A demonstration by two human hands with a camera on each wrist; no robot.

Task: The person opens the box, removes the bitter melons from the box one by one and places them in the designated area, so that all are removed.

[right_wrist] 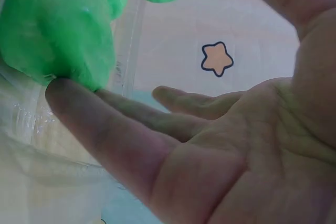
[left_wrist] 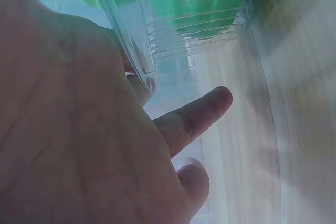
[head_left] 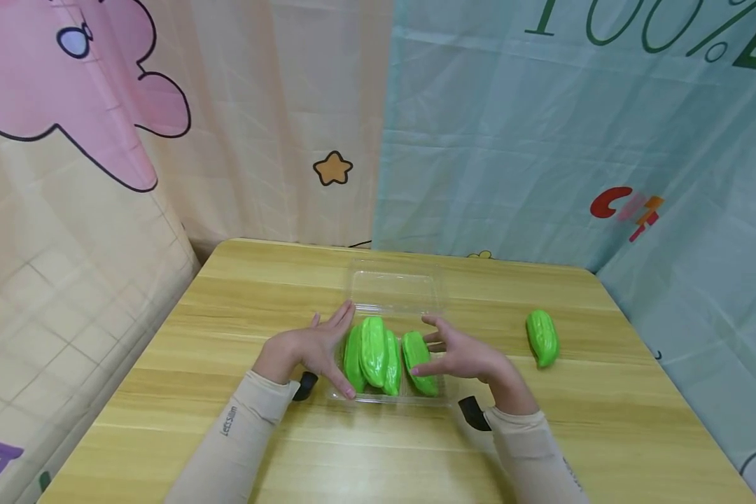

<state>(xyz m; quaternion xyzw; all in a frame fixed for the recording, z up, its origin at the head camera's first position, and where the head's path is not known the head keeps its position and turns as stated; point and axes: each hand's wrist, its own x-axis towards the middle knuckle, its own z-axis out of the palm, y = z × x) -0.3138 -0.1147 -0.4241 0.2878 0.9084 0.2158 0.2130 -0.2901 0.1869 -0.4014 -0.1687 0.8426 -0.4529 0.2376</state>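
Head view: clear plastic tray (head_left: pixel 395 280) is sitting mid-surface (head_left: pixel 227 434), lid folded back behind it. Green gourds (head_left: pixel 374 353) are lying packed inside it. Left hand (head_left: pixel 318 346) is pressing flat against the tray's left wall, fingers straight. Right hand (head_left: pixel 463 353) is resting at the tray's right side, fingers relaxed, touching the rightmost gourd (head_left: pixel 418 364). One loose gourd (head_left: pixel 542 337) is lying well right of the tray.

Left wrist view: left hand (left_wrist: pixel 79 145) is lying released against the tray wall (left_wrist: pixel 136 51).

Right wrist view: right hand (right_wrist: pixel 220 150) is lying released, a fingertip (right_wrist: pixel 60 90) touching a gourd (right_wrist: pixel 58 30) in the tray.
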